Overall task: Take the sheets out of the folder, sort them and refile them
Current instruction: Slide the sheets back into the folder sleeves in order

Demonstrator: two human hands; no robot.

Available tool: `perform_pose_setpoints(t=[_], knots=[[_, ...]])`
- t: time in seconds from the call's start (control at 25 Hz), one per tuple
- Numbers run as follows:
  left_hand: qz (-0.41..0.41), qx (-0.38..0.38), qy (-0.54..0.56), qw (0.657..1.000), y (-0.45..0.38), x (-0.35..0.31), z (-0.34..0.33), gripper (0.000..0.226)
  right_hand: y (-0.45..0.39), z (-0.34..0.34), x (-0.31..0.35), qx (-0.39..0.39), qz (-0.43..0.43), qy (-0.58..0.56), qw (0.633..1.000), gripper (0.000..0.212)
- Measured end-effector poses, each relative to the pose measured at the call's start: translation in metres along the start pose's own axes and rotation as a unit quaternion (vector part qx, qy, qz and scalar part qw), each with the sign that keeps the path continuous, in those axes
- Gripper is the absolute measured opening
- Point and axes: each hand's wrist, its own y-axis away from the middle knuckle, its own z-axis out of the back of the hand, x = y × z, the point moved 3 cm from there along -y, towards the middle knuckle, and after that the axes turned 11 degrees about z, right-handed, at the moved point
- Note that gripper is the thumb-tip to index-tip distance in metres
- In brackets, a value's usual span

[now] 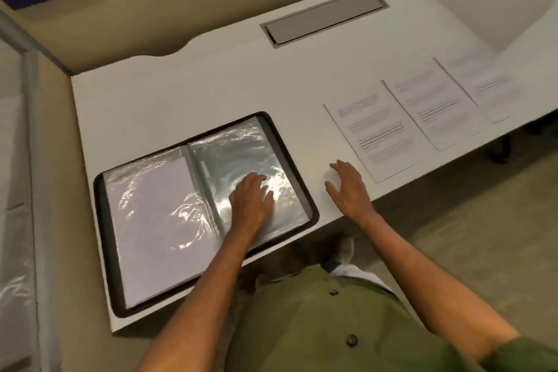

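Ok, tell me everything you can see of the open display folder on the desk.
The black-edged display folder with clear plastic sleeves lies open and flat near the front edge of the white desk. Its glossy sleeves are wrinkled and catch glare. The left page holds a white sheet; the right page looks grey and empty. The left hand rests on the right page, fingers relaxed. The right hand is beside it, not touching.

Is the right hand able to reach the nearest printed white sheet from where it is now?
Probably yes. The right hand hovers open just beside the nearest printed white sheet, and only bare white desk lies between them.
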Motion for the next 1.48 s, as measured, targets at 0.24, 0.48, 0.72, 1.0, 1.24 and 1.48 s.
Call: perform_pose_setpoints(t=[0.24, 0.48, 0.72, 1.0, 1.24, 1.48], knots=[[-0.055, 0.069, -0.027, 0.996, -0.035, -0.123, -0.062, 0.045, -0.027, 0.068, -0.089, -0.037, -0.05, -0.015, 0.998, 0.055], [-0.059, 0.108, -0.073, 0.99, -0.056, -0.214, -0.119, 0.058, -0.052, 0.122, -0.151, -0.04, -0.063, 0.004, 0.997, 0.06], [-0.027, 0.106, -0.138, 0.984, -0.069, -0.246, -0.154, 0.065, -0.068, 0.133, -0.184, 0.048, -0.087, 0.077, 0.992, 0.078], [0.135, 0.119, 0.238, 0.954, -0.083, -0.263, -0.154, 0.067, -0.072, 0.133, -0.187, 0.085, -0.077, 0.123, 0.986, 0.075], [0.304, 0.126, 0.496, 0.804, -0.09, -0.26, -0.151, 0.052, -0.077, 0.141, -0.183, 0.075, -0.045, 0.099, 0.991, 0.069], [0.268, 0.124, 0.437, 0.849, -0.086, -0.262, -0.145, 0.033, -0.087, 0.15, -0.175, 0.04, -0.046, -0.02, 0.998, 0.063]])
